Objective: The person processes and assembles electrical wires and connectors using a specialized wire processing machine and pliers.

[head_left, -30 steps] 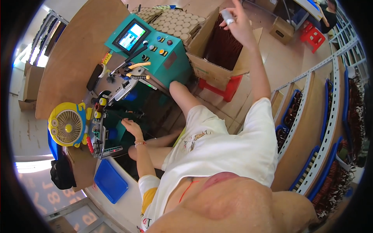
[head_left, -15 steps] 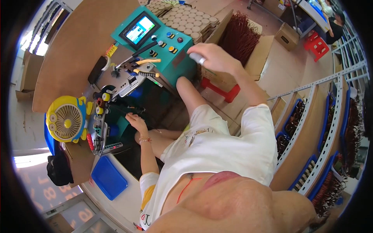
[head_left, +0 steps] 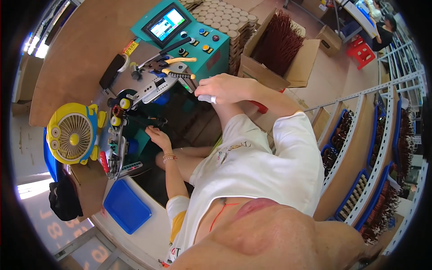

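Observation:
My left hand (head_left: pixel 158 137), with beaded bracelets at the wrist, is beside the winding machine (head_left: pixel 118 139), its fingers loosely extended and apparently holding nothing. Close by, a small ring-shaped coil of reddish wire (head_left: pixel 118 110) sits among the machine's yellow-and-black rollers. My right hand (head_left: pixel 221 89) hovers above my knee, in front of the teal control box (head_left: pixel 208 60). Its fingers are curled together, and a white wrap (head_left: pixel 207 98) covers one of them. Whatever it may hold is hidden. Two pairs of pliers with yellow-orange handles (head_left: pixel 181 60) lie on the machine's metal plate, left of my right hand.
A yellow-and-blue fan (head_left: pixel 74 137) stands at the left. A blue tray (head_left: pixel 127 207) lies on the white surface below it. An open carton (head_left: pixel 249 67) full of dark red wires stands beyond my right hand. Shelves (head_left: pixel 355 157) with blue bins line the right; a person (head_left: pixel 384 33) sits far off.
My right hand has moved left and down toward the machine, and its fingers have curled. My left hand has stayed almost in place. The view has shifted slightly.

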The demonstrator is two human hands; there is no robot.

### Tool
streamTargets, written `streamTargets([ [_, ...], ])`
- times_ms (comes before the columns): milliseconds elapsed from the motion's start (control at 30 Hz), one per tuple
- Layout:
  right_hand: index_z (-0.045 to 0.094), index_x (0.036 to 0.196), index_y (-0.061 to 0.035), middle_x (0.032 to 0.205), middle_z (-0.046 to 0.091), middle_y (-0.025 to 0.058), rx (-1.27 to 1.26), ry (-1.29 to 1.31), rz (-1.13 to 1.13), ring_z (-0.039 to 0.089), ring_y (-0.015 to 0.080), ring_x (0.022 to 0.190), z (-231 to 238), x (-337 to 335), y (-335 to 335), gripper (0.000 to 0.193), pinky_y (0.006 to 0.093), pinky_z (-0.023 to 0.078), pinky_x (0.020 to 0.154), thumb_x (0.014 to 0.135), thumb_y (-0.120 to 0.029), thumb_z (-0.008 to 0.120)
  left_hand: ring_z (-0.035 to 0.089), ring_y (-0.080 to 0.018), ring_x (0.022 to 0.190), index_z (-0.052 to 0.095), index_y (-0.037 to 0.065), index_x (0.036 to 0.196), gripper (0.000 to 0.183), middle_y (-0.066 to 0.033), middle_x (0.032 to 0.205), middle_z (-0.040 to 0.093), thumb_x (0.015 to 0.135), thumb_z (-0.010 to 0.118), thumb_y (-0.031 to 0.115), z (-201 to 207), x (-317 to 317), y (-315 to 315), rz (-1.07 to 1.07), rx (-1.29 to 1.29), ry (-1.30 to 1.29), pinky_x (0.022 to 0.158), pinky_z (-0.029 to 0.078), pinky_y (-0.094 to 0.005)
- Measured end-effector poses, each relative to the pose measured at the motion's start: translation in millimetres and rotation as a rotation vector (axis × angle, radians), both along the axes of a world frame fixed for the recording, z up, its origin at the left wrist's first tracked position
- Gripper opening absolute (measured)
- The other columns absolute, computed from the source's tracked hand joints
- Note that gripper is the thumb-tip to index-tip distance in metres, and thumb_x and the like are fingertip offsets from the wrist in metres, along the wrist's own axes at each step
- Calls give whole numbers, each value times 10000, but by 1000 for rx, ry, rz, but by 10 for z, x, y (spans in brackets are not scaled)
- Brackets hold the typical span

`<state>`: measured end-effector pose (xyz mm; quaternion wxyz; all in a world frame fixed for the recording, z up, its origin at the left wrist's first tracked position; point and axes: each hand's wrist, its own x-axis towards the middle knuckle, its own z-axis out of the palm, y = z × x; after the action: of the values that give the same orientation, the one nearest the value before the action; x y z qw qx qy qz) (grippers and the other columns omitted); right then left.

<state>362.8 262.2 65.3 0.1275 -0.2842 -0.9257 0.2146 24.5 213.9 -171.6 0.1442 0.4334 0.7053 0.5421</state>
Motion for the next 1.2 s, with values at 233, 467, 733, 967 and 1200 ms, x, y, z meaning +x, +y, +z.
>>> streamTargets([
  [233, 595, 1133, -61, 1019, 577, 129, -115, 43, -13, 588, 338, 988, -224, 105, -62, 348, 430, 489, 818, 789, -8, 582, 421, -160, 651, 460, 12, 1022, 220, -61, 749, 457, 1061, 368, 209, -1, 116, 66, 19, -13, -126, 610, 401, -287],
  [467, 587, 1151, -75, 1078, 582, 137, -226, 58, -120, 571, 363, 1039, -272, 379, -101, 432, 456, 476, 849, 737, 43, 553, 401, -134, 642, 458, 20, 1033, 214, -38, 744, 435, 1061, 382, 218, 25, 114, 37, 0, -24, -133, 587, 384, -269],
  [733, 590, 1165, -89, 1045, 583, 139, -229, 123, -194, 567, 361, 1032, -323, 536, -156, 479, 444, 471, 840, 711, 60, 553, 385, -102, 618, 467, 34, 1037, 212, -15, 735, 424, 1063, 377, 224, -45, 84, 63, -15, -29, -258, 546, 344, -246],
  [967, 606, 1135, -53, 985, 595, 153, -137, 166, -154, 584, 366, 971, -362, 540, -133, 393, 440, 472, 830, 752, 24, 556, 392, -114, 621, 470, 40, 1007, 230, -25, 733, 430, 1062, 369, 239, -75, 81, 113, -1, 104, -78, 553, 356, -247],
  [1200, 603, 1144, -63, 1015, 590, 151, -237, 160, -194, 573, 366, 1000, -312, 526, -209, 417, 450, 462, 845, 742, 32, 552, 396, -113, 638, 462, 39, 995, 237, -14, 731, 413, 1062, 375, 249, -43, 67, 43, -2, -28, -248, 564, 362, -250],
])
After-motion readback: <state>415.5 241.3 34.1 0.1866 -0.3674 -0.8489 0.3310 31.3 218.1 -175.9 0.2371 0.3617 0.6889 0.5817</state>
